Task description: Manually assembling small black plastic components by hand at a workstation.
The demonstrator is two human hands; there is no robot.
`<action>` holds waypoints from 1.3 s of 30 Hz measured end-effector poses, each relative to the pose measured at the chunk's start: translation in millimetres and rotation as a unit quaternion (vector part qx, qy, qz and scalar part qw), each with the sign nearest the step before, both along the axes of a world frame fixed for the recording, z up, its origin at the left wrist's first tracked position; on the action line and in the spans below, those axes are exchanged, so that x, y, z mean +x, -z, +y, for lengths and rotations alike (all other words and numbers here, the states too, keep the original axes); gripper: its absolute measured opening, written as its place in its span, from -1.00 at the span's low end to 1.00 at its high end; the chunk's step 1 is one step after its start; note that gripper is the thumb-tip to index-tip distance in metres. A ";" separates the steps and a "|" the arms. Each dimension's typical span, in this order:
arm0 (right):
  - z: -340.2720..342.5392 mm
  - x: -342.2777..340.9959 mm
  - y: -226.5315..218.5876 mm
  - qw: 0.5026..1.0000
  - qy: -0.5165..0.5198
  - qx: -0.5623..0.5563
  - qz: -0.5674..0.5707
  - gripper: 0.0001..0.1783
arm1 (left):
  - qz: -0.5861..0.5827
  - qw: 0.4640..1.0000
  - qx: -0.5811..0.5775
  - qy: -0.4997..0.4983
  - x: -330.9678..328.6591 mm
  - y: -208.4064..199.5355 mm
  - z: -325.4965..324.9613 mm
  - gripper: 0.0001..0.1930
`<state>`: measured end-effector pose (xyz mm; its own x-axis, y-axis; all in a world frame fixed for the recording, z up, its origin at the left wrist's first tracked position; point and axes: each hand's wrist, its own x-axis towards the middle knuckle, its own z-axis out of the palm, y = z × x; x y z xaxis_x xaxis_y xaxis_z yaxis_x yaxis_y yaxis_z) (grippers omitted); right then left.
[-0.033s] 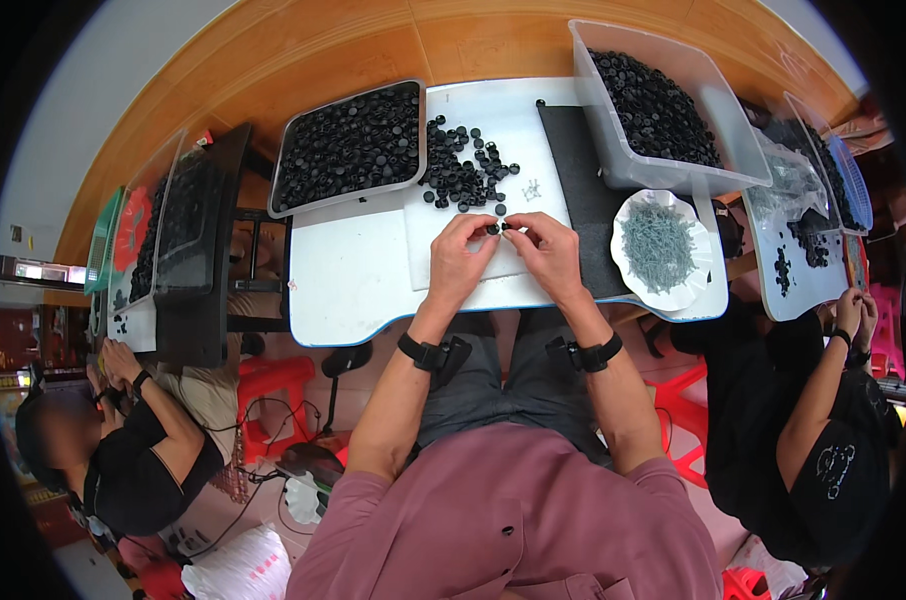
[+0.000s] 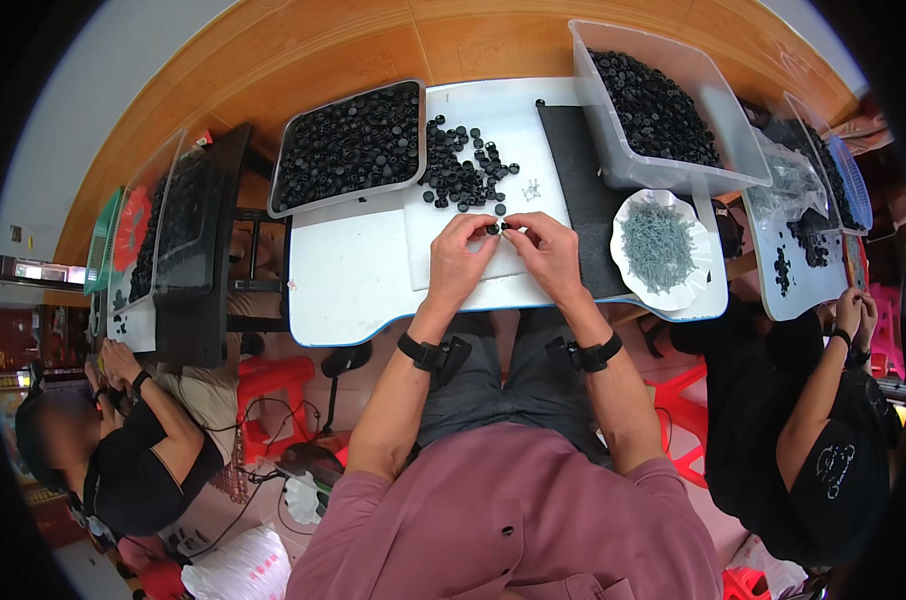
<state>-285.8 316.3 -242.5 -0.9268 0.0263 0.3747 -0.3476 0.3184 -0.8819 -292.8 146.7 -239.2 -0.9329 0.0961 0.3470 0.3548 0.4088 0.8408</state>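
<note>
Fingertips nearly meeting, both my hands work over the white sheet on the table. My left hand pinches a small black round cap. Against it, my right hand pinches another small black piece, mostly covered by the fingers. Just beyond the fingertips lies one loose black cap. A scattered pile of black caps spreads farther up the sheet. To the right of that pile sit several tiny pale pins or screws.
A tray of black caps stands back left; a clear bin of black ring-like parts, back right. A scalloped white dish with grey screws rests near a black mat. People sit working at left and right.
</note>
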 end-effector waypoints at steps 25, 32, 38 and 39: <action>0.0 -8.2 -0.4 0.999 -0.019 0.026 0.034 -0.81 | 0.008 1.000 0.006 0.007 -3.4 3.9 2.1 -0.73; 3.3 -11.6 2.0 0.997 -0.034 -0.034 -0.061 -0.80 | 0.004 1.000 0.003 0.004 -5.2 6.1 1.1 -0.70; 9.3 -25.9 0.3 0.972 -0.079 -0.112 -0.190 -0.79 | -0.039 0.999 0.003 -0.006 -6.3 3.3 1.2 -0.70; 9.4 -27.3 0.0 0.972 -0.080 -0.112 -0.190 -0.79 | -0.045 0.999 0.005 -0.008 -6.6 3.8 0.6 -0.71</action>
